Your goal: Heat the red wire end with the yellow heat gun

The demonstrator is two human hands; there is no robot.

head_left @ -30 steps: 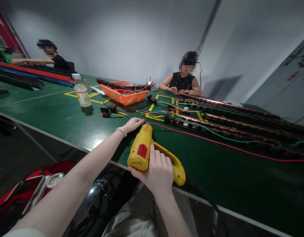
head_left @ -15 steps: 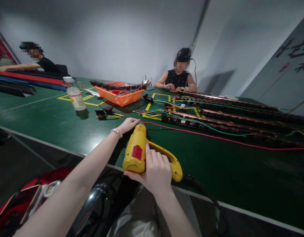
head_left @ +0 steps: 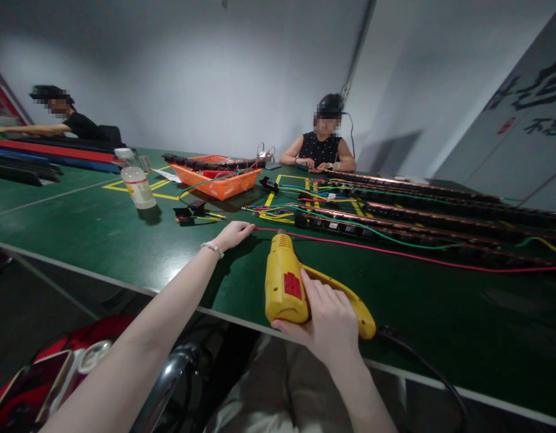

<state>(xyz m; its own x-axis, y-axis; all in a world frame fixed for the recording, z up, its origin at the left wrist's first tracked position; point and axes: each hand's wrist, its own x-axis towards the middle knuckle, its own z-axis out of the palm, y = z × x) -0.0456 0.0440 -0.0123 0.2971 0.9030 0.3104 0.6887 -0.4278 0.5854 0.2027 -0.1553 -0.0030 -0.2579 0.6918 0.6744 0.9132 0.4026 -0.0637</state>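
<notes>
My left hand (head_left: 235, 234) is closed, pinching the left end of a long red tube or cable (head_left: 363, 245); I cannot tell which it is. From there the red length runs right across the green table. My right hand (head_left: 327, 310) is closed around the body of a yellow heat gun (head_left: 280, 282) with a red label. Its nozzle points away from me, close to the red length and a short way right of my left hand. A black cord leaves the handle's end and hangs over the table's front edge.
Long wired assemblies (head_left: 395, 231) with copper-coloured strips lie at the right. An orange basket (head_left: 221, 185), a small black connector piece (head_left: 188, 215) and a bottle (head_left: 138, 187) stand further left. One co-worker (head_left: 321, 150) sits across the table, another person (head_left: 82, 126) at far left.
My right hand has moved the heat gun to the right, away from my left hand, along the red length. My left hand keeps its pinch and has barely moved.
</notes>
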